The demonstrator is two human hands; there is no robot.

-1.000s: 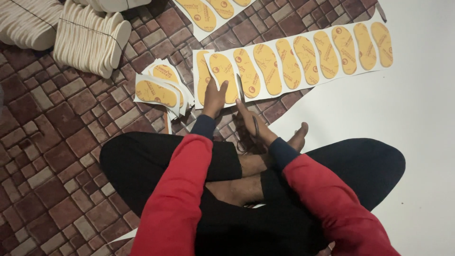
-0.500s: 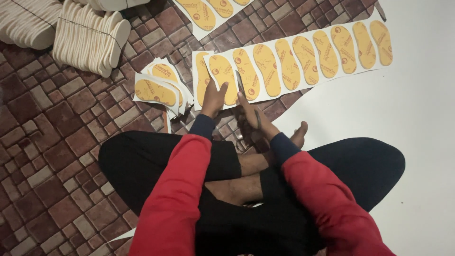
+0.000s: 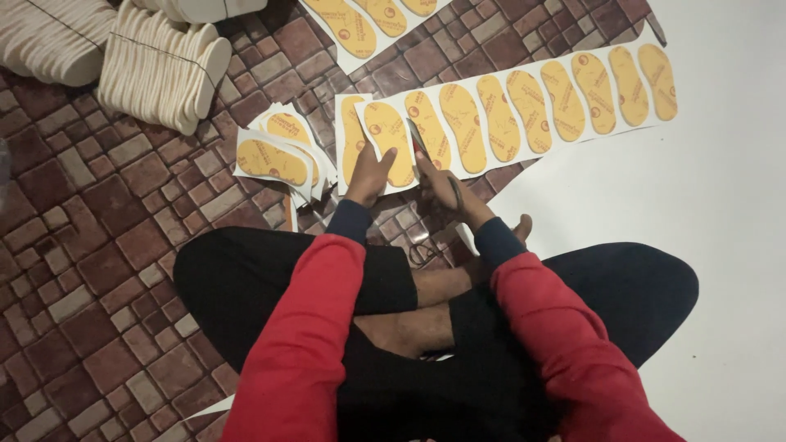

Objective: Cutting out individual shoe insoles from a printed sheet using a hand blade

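While the left hand (image 3: 370, 173) presses flat with spread fingers on the near end of the long white sheet of yellow insole prints (image 3: 524, 102), which lies on the brick-patterned floor (image 3: 98, 270), the right hand (image 3: 442, 184) closes around what looks like scissors (image 3: 419, 141), blades between two prints. A clean cut probably needs the sheet held taut and the blades kept in the white gap. Cut pieces (image 3: 274, 155) lie stacked just left.
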